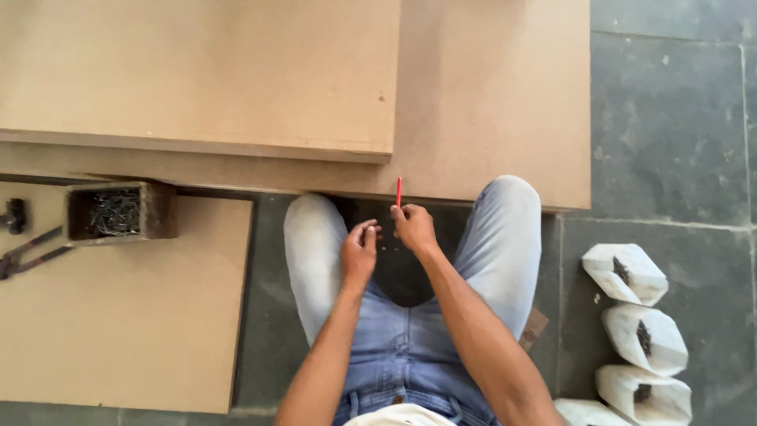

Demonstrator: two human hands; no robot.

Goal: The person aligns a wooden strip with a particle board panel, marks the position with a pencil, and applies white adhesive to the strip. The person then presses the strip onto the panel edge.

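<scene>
My right hand holds a thin red pencil whose tip points up against the near edge of a large brown fibreboard sheet. My left hand hovers just beside it, fingers curled together with nothing clearly seen in them. Both hands sit between my knees in blue jeans. A thicker stack of the same board lies on top of the sheet at the left.
A small wooden box of nails stands on another board at the left, with pliers beside it. Several white paper bags holding dark small parts stand on the grey stone floor at the right.
</scene>
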